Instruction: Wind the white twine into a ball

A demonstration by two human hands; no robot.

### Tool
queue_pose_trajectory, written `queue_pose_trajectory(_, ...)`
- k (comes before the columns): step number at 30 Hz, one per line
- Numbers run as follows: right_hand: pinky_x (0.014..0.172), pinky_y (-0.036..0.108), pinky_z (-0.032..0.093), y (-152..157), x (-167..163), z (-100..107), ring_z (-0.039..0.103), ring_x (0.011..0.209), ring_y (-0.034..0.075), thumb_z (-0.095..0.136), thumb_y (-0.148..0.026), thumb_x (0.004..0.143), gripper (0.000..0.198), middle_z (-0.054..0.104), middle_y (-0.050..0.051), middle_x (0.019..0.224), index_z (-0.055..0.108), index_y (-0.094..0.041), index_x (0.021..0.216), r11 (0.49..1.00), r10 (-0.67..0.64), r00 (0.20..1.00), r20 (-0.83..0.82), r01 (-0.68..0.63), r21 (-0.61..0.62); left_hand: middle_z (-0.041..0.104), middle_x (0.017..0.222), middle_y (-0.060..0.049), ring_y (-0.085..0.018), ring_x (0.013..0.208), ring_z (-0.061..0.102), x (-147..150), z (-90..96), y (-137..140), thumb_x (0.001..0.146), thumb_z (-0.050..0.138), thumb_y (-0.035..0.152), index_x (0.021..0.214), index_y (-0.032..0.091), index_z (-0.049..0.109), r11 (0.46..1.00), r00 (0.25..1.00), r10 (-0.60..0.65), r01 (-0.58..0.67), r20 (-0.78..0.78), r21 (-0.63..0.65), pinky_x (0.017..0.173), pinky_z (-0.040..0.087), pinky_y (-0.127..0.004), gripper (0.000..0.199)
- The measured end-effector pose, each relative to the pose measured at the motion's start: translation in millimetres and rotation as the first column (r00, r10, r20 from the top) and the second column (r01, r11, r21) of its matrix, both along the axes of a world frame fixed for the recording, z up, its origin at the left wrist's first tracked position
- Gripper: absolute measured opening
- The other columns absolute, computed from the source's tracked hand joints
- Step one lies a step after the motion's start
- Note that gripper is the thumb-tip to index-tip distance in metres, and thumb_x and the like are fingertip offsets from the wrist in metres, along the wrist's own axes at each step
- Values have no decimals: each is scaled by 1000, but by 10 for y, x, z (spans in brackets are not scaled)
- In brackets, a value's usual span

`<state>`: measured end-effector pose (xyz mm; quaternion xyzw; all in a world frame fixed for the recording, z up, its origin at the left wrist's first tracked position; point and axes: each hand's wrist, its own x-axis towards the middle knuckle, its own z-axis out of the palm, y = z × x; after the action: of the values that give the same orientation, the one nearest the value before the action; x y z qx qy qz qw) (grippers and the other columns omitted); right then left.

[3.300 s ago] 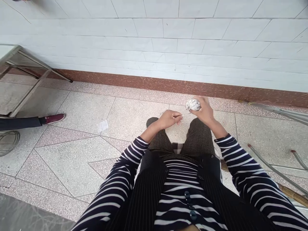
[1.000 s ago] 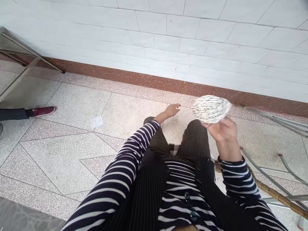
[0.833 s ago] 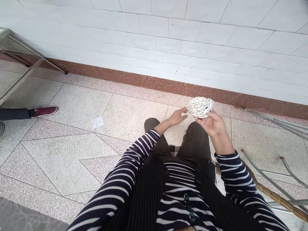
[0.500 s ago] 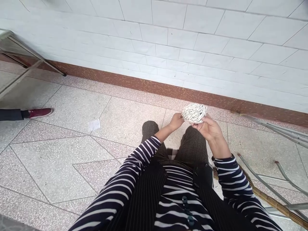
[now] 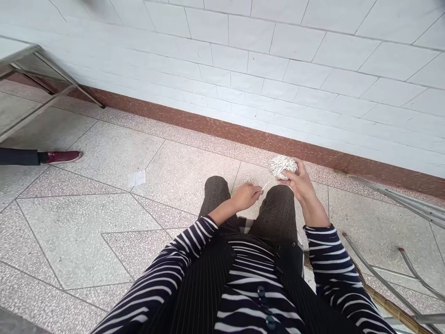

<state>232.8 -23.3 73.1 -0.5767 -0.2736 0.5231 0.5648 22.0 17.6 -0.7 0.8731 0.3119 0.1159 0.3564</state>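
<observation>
A ball of white cord is held up beyond my knees, wound in thick strands. My right hand wraps round its right side, the thumb lying across the front. From the ball a short taut length of cord runs down and left to my left hand, whose fingers pinch it above the gap between my knees. Just behind the left hand, a pale looped bit of something shows, mostly hidden by the fingers.
A white tiled wall with a red-brown skirting stands ahead. At left are a metal-legged table and another person's red shoe. A white paper lies on the floor. Metal chair legs and folded grey tubes are at right.
My left hand has moved off the ball, down and to the left, drawing a length of cord out. My right hand keeps hold of the ball. The view has shifted slightly.
</observation>
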Motion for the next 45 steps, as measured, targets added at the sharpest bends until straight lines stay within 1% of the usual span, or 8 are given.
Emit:
queue_pose_trajectory(6,40,21,46,-40,-155,-521,65,56,13,84,-32,62,69,61,2,104,49,-28,120,980,24,973,231,23,-198,71,73,-5,-17,74,66,69,337,62,93,53,20,80,17,72,907,983,-134,173,-125,385,117,32,-46,23)
queue_pose_trajectory(16,41,20,42,-145,-239,-676,58,43,12,80,-35,67,57,64,-5,71,50,-24,115,923,265,961,78,-229,-308,70,76,-6,-22,94,62,59,510,520,91,56,21,77,19,72,781,952,-260,305,-160,545,123,21,-50,22)
queue_pose_trajectory(21,51,26,50,-293,-229,-631,60,54,14,73,-41,73,49,68,-1,76,56,-23,116,865,405,908,-108,-418,-276,72,87,-4,-20,103,61,16,431,622,90,54,14,87,22,73,838,956,-285,285,-73,466,123,18,-49,20)
queue_pose_trajectory(31,60,33,56,-513,-230,-664,68,78,23,76,-31,64,53,73,4,94,64,-25,116,874,426,860,-280,-472,-118,77,93,-1,-16,92,69,51,75,688,91,51,16,93,22,74,991,991,-109,102,81,85,119,26,-44,24)
queue_pose_trajectory(34,64,35,57,-561,-247,-678,69,87,27,75,-29,58,53,74,5,100,66,-26,110,906,369,877,-308,-413,-89,78,95,-2,-16,91,70,25,-61,780,91,52,19,94,19,75,990,992,-7,24,125,-137,100,45,-32,24)
queue_pose_trajectory(37,59,35,55,-598,-268,-700,67,85,28,74,-31,54,52,73,6,97,66,-26,105,934,301,900,-314,-346,-95,78,94,-3,-17,91,70,-59,-161,855,89,57,25,97,17,75,958,987,31,15,156,-287,84,50,-25,21)
queue_pose_trajectory(42,50,31,48,-616,-262,-751,62,68,22,73,-42,63,37,71,4,85,66,-26,96,962,163,921,-353,-227,-149,74,118,-8,-21,110,68,-182,-167,790,85,66,23,109,17,73,985,995,4,13,97,-174,102,46,-32,26)
queue_pose_trajectory(45,50,28,49,-610,-269,-758,62,67,20,77,-41,63,35,73,2,85,69,-26,93,970,85,895,-438,-174,-168,68,133,-10,-21,125,61,-127,-102,634,85,67,20,122,18,69,979,981,-19,57,191,-194,112,40,-36,37)
